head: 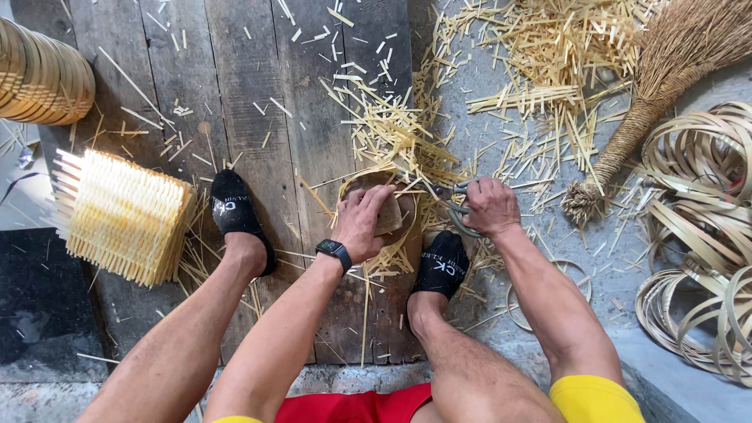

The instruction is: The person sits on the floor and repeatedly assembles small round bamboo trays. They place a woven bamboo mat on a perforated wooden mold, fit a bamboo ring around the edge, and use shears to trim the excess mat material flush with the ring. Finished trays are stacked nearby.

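Weathered wooden floor planks (258, 94) lying littered with bamboo offcuts, left hand (362, 223) pressing flat on a round woven bamboo piece (392, 205), right hand (491, 207) gripping grey metal shears (458, 205) just beside it.

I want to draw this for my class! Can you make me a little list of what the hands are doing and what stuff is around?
left hand: presses on a small round woven piece
right hand: grips metal shears
floor: wooden planks littered with bamboo offcuts
left side: stacked strip bundle
right side: broom, coiled bamboo hoops
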`<state>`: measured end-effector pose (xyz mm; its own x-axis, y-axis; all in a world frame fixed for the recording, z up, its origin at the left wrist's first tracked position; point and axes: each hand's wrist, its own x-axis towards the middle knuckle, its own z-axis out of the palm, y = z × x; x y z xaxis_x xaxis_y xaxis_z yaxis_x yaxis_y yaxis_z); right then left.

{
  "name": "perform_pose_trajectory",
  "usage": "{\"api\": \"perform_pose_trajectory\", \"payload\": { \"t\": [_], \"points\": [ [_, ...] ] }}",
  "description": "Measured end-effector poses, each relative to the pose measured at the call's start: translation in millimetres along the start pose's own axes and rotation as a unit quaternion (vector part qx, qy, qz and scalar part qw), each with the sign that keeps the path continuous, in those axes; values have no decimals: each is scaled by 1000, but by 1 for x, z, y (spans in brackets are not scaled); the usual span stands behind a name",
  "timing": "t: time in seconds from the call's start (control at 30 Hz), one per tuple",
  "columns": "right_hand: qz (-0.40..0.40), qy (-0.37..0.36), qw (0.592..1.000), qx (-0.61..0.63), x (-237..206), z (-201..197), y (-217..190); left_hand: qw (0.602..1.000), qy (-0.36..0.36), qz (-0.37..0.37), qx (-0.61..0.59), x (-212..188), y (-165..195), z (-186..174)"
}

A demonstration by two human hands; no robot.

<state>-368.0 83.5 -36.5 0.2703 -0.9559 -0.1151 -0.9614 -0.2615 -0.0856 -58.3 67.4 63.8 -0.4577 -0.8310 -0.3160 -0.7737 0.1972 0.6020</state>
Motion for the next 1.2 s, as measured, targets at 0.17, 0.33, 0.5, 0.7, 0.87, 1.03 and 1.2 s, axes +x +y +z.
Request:
{"api": "perform_pose_trajectory", "payload": {
  "t": [0.17, 0.33, 0.5, 0.7, 0.87, 1.03, 1.2],
  "points": [
    [-37, 81, 996, -21, 11, 3, -16, 998, -35, 46, 1, 9, -1, 2],
    [-4, -32, 999, -14, 5, 10, -3, 995, 79, 46, 27, 2, 1, 13],
    [-32, 51, 998, -24, -3, 0, 1, 979, 174, -83, -60, -10, 21, 47],
    [-16, -3, 999, -36, 11, 2, -11, 992, 126, -24, -15, -3, 12, 39],
    [-22, -61, 997, -30, -2, -6, 17, 998, 59, 2, -8, -4, 9, 24],
    [-54, 5, 998, -20, 7, -4, -2, 1000, 16, 15, -1, -1, 7, 17],
    [-29, -22, 999, -32, 8, 16, -2, 997, 0, 63, 35, 1, -5, 10]
  ]
}}
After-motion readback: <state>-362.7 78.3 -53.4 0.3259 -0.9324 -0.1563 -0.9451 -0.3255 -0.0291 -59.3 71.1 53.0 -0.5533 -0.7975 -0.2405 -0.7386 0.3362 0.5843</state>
